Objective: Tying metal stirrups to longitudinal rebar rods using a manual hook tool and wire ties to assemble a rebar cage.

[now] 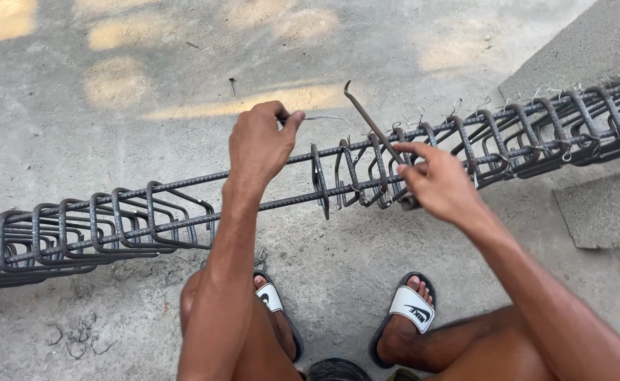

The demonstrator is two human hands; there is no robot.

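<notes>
Fingers of the left hand [257, 144] pinch a thin tie wire [322, 118] that pokes out toward three o'clock, while the fingers of the right hand [438, 185] close narrowly round the lower end of a hooked metal tool [373, 125] slanting up toward eleven o'clock. Both hands hover over a long rebar cage [183, 212] lying across the concrete floor [148, 56] from eight o'clock to two o'clock. Loose wire scraps [77, 337] lie at seven o'clock, near the sandalled feet [409, 310].

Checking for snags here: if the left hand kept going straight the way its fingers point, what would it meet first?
The left hand pinches a thin tie wire and points right. Straight on, it would probably first meet the slanted hooked tool held by the right hand. Depth is unclear, so it might pass behind it.
</notes>
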